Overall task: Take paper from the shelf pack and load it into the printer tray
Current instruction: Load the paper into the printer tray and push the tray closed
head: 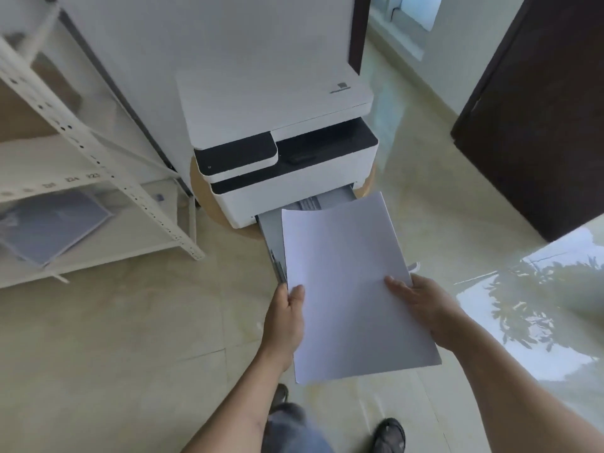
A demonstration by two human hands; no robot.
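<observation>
I hold a stack of white paper [349, 289] flat with both hands above the pulled-out grey printer tray [273, 233]. My left hand [286, 317] grips the paper's left edge, thumb on top. My right hand [421, 305] grips its right edge, fingers spread over the sheet. The paper's far edge reaches the tray's slot and hides most of the tray. The white and black printer [281, 148] sits low on a round wooden base [212, 207]. The opened paper pack [52, 223] lies on the bottom shelf at the left.
A white metal shelf rack [98, 158] stands left of the printer. A white wall panel rises behind the printer. A dark door [536, 109] is at the right. The floor is glossy tile, and my feet [389, 434] show at the bottom.
</observation>
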